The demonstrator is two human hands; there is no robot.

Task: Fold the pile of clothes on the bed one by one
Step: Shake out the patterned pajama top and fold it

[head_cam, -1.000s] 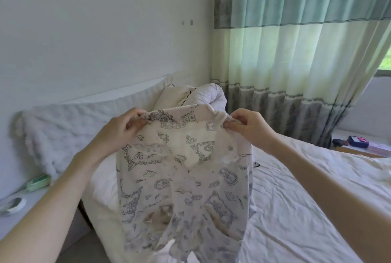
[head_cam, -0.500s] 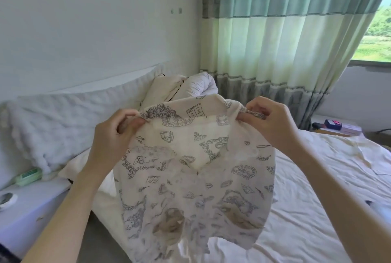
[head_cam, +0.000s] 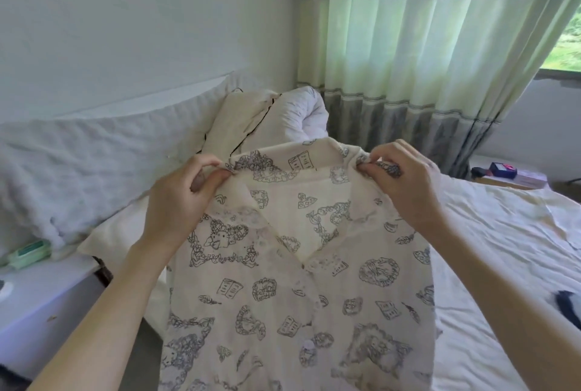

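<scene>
A cream shirt (head_cam: pixel 283 290) printed with grey drawings hangs in front of me, its collar up and its buttoned front facing me. My left hand (head_cam: pixel 182 202) pinches the left shoulder by the collar. My right hand (head_cam: pixel 405 183) pinches the right shoulder. The shirt's lower part drops out of the bottom of the view. The bed (head_cam: pixel 490 265) with its wrinkled white sheet lies behind and to the right. A dark garment (head_cam: pixel 569 305) shows at the right edge.
A long white pillow (head_cam: pixel 94 151) and a rolled quilt (head_cam: pixel 301 114) sit at the head of the bed. A white nightstand (head_cam: pixel 41 293) with a green box (head_cam: pixel 30 252) stands at the left. Striped curtains (head_cam: pixel 424 60) hang behind, with a small table (head_cam: pixel 509 175) below them.
The shirt has been turned and spread wider, so its buttoned front and collar face me. Both hands have moved apart along the shoulders, and the view has shifted right and closer.
</scene>
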